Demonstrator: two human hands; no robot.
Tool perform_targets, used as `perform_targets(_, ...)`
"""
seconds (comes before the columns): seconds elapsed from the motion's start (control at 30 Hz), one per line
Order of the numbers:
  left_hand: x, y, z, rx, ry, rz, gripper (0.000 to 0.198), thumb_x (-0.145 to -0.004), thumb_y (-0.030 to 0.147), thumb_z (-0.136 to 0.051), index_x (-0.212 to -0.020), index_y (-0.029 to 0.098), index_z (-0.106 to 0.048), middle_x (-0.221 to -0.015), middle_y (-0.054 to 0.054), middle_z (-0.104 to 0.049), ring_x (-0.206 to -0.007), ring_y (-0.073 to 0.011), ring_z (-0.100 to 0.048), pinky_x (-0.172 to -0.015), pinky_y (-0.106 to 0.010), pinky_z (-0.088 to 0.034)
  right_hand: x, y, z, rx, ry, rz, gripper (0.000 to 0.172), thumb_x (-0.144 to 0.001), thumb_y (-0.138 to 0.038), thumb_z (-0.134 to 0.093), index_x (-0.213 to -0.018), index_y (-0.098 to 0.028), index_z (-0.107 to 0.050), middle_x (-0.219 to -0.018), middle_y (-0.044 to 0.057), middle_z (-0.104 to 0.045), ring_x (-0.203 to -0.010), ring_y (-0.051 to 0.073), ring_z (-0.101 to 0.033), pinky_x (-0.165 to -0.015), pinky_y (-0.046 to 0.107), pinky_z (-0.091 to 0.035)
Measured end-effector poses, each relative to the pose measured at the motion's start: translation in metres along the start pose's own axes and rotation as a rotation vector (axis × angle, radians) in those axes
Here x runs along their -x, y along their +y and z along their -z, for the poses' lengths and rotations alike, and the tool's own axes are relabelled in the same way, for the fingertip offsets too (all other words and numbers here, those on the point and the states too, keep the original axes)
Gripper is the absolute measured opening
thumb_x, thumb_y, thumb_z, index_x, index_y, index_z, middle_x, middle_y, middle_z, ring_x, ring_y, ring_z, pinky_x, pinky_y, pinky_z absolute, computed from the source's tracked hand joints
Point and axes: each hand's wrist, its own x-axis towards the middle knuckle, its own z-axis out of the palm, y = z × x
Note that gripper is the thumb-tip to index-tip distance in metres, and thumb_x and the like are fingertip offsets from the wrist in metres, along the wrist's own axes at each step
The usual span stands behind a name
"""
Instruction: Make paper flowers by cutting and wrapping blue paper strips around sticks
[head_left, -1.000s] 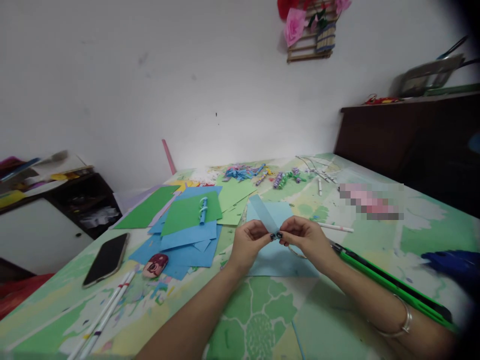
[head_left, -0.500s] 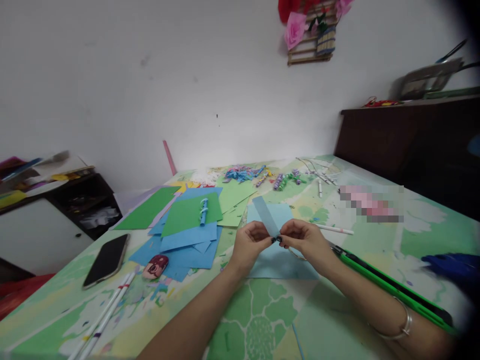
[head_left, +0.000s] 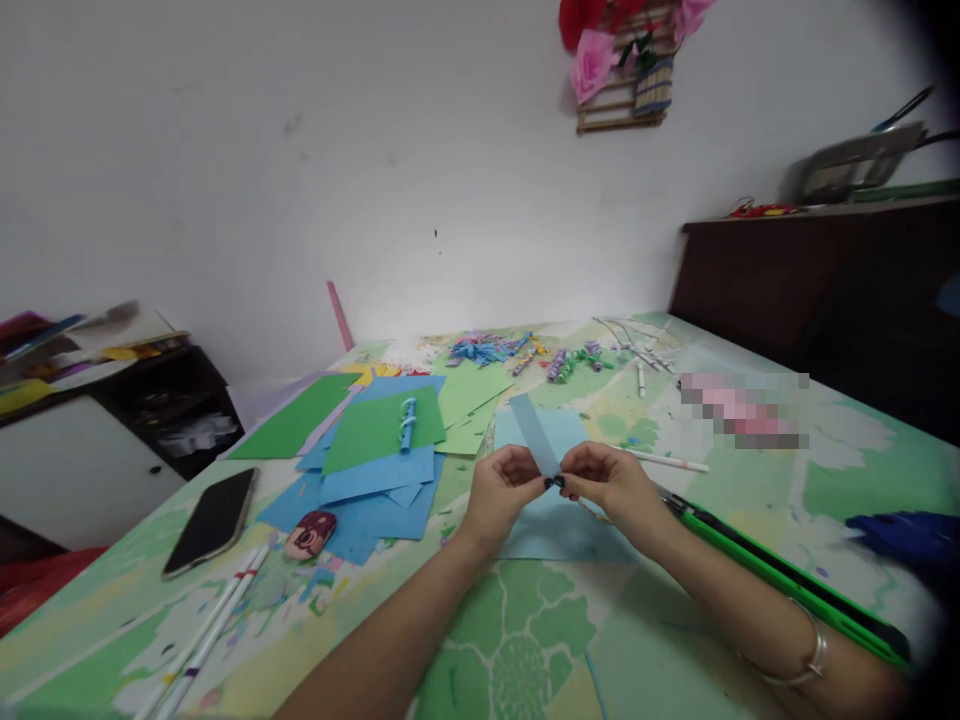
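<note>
A light blue paper strip stands tilted between my two hands, its lower end pinched at the fingertips. My left hand is closed on it from the left, thumb against fingers. From the other side my right hand pinches the same end, and the two thumbs nearly touch. The pinched end itself is hidden by the fingers. Beneath the hands lies a light blue paper sheet on the patterned tablecloth. A green paper cutter lies beside and partly under my right forearm.
Left of the hands are green sheets, blue sheets and a blue paper roll. A phone, a dark red case and white sticks lie further left. Paper curls sit at the back; a blue object is at right.
Both hands keep their pinch on the paper strip in nearly the same place. The view has shifted very slightly; nothing else has visibly moved.
</note>
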Motion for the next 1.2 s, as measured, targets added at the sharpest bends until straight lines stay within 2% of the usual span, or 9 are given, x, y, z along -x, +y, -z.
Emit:
perform_targets(0.23, -0.001, -0.004, -0.001, -0.076, -0.034, 0.021, 0.021, -0.058, 0.022, -0.072, -0.068, 0.012, -0.057, -0.062, -0.001, -0.06, -0.058, -0.0112, -0.056, -0.058, -0.023, -0.044, 0.002, 0.0, -0.003, -0.019, 0.01, 0.033, 0.022, -0.06, -0.024, -0.07, -0.075, -0.017, -0.056, -0.063, -0.001, -0.06, -0.058, 0.011, -0.055, -0.055, 0.025, -0.043)
perform_targets(0.37, -0.002, -0.009, -0.001, -0.148, -0.007, -0.012, 0.019, -0.059, 0.02, -0.07, -0.063, 0.013, -0.053, -0.059, 0.001, -0.055, -0.056, -0.0089, -0.052, -0.054, -0.021, -0.041, 0.003, -0.001, -0.004, 0.004, 0.026, 0.048, 0.026, -0.062, -0.02, -0.067, -0.085, -0.018, -0.054, -0.063, -0.003, -0.059, -0.058, 0.011, -0.056, -0.056, 0.024, -0.044)
perform_targets(0.7, -0.005, -0.017, 0.001, -0.14, 0.035, 0.028, 0.018, -0.056, 0.01, -0.062, -0.071, 0.013, -0.052, -0.061, 0.002, -0.054, -0.056, -0.009, -0.053, -0.057, -0.022, -0.044, -0.001, 0.006, 0.0, 0.143, 0.052, 0.048, 0.035, -0.062, -0.013, -0.061, -0.094, -0.02, -0.048, -0.064, -0.004, -0.058, -0.057, 0.012, -0.057, -0.056, 0.024, -0.045)
perform_targets(0.83, -0.005, -0.018, 0.001, -0.129, -0.007, 0.02, 0.025, -0.058, 0.009, -0.062, -0.08, 0.013, -0.05, -0.065, 0.001, -0.056, -0.061, -0.0104, -0.055, -0.061, -0.024, -0.045, 0.001, 0.007, -0.002, 0.14, 0.061, 0.055, 0.037, -0.062, -0.013, -0.061, -0.095, -0.021, -0.047, -0.066, -0.004, -0.059, -0.059, 0.012, -0.058, -0.058, 0.025, -0.046)
perform_targets(0.97, -0.005, -0.017, 0.002, -0.127, -0.057, -0.018, 0.025, -0.063, 0.017, -0.065, -0.082, 0.015, -0.048, -0.069, 0.001, -0.055, -0.064, -0.01, -0.054, -0.061, -0.022, -0.043, 0.0, 0.006, 0.0, 0.116, 0.015, 0.045, 0.03, -0.066, -0.019, -0.059, -0.093, -0.02, -0.047, -0.067, -0.001, -0.062, -0.059, 0.014, -0.059, -0.059, 0.027, -0.047)
perform_targets(1.07, -0.007, -0.015, 0.006, -0.14, -0.044, -0.017, 0.024, -0.062, 0.021, -0.068, -0.074, 0.015, -0.048, -0.064, 0.002, -0.053, -0.06, -0.0087, -0.052, -0.059, -0.021, -0.041, -0.004, 0.0, 0.01, 0.329, -0.023, 0.082, 0.016, -0.07, -0.024, -0.056, -0.085, -0.019, -0.054, -0.07, 0.002, -0.064, -0.064, 0.016, -0.06, -0.063, 0.029, -0.046)
perform_targets(1.13, -0.008, -0.011, 0.01, -0.142, -0.033, -0.006, 0.024, -0.061, 0.021, -0.069, -0.071, 0.014, -0.049, -0.061, 0.003, -0.052, -0.058, -0.0085, -0.051, -0.058, -0.021, -0.04, -0.007, -0.006, 0.02, 0.659, -0.038, 0.107, 0.01, -0.069, -0.023, -0.056, -0.077, -0.018, -0.059, -0.073, 0.003, -0.065, -0.069, 0.017, -0.06, -0.065, 0.028, -0.043)
perform_targets(1.2, -0.01, -0.006, 0.013, -0.145, -0.038, 0.01, 0.023, -0.06, 0.023, -0.07, -0.068, 0.014, -0.051, -0.06, 0.002, -0.053, -0.058, -0.0088, -0.051, -0.058, -0.021, -0.039, -0.01, -0.011, 0.027, 0.989, -0.095, 0.057, 0.009, -0.065, -0.021, -0.06, -0.073, -0.018, -0.062, -0.075, 0.004, -0.065, -0.072, 0.018, -0.058, -0.064, 0.027, -0.04)
